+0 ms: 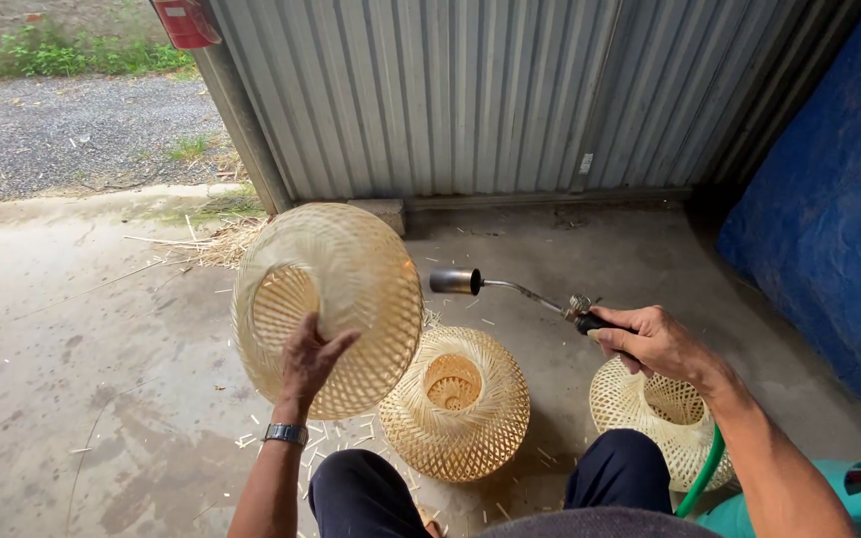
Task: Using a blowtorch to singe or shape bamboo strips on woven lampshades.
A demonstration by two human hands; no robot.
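An open-air craft workshop at the edge of a shed: bare concrete floor (72, 399) strewn with bamboo slivers (221, 244), a corrugated metal wall (470, 100), a blue tarp (839, 219) at the right edge, woven baskets (460, 403) on the floor, a gas torch (510, 289), and a gravel road (72, 130) beyond.

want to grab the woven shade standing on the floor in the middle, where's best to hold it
Take the middle shade by the ring around its round top opening, coming from above. That hole faces up, unobstructed, and the rim looks stiffer than the bulging open-weave sides, which would probably flex.
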